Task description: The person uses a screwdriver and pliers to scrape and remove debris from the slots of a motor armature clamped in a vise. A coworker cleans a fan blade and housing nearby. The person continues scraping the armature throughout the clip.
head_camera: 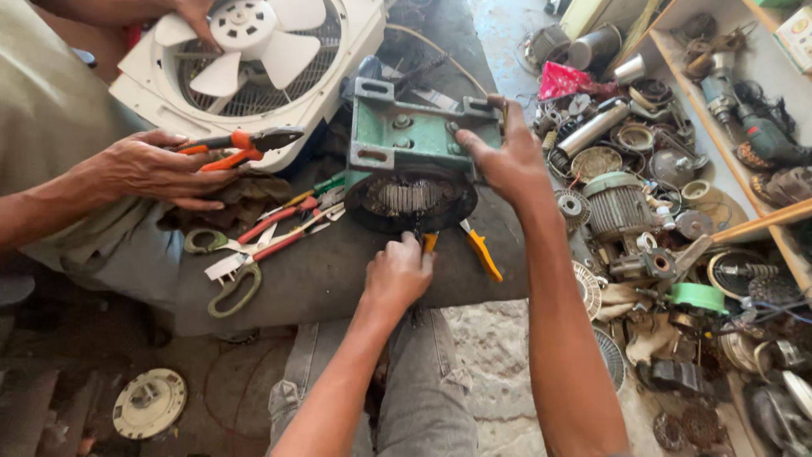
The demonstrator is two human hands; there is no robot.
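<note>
Motor [412, 161] at frame centre on the dark worktop [338, 279], green housing up, windings facing the wearer. Right hand [505, 156] has its grip closed over the housing's right edge. Left hand [397, 272] is clenched on an orange-handled tool [430, 242] at the winding rim. Best to keep the housing pinned and work the tool in short strokes. Co-worker's hand [156, 167] with pliers [241, 144] sits left; scissors [233, 271] and parts pile [660, 211] crowd both sides, open room only toward the bottom of the frame.
</note>
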